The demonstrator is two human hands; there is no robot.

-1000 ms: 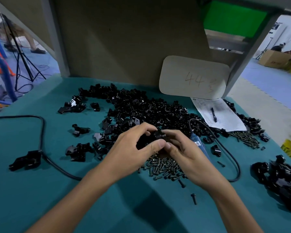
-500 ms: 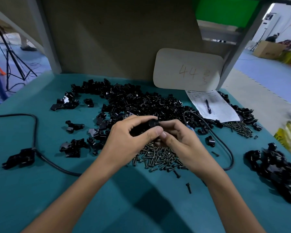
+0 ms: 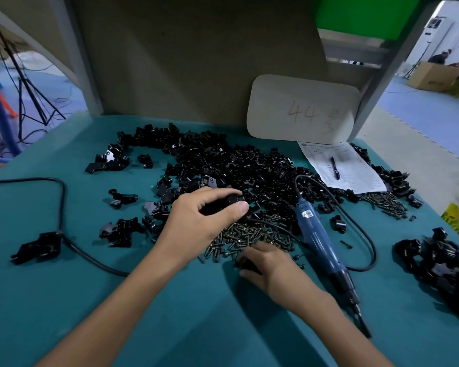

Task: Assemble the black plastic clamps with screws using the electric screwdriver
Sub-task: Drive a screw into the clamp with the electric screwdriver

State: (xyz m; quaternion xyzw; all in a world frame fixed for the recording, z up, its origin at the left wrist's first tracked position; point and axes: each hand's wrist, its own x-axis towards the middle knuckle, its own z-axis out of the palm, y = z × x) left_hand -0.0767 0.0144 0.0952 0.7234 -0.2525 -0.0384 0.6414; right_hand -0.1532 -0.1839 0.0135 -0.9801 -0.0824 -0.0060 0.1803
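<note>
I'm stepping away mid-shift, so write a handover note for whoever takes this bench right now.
Left hand grips a black clamp over the parts pile.
Right hand is curled at the near edge of the screw pile; what it holds is unclear.
Electric screwdriver lies unheld right of the screws.
Done: maybe the separate clamp heap at far right.
Left: put a screw in the held clamp, drive it.
</note>
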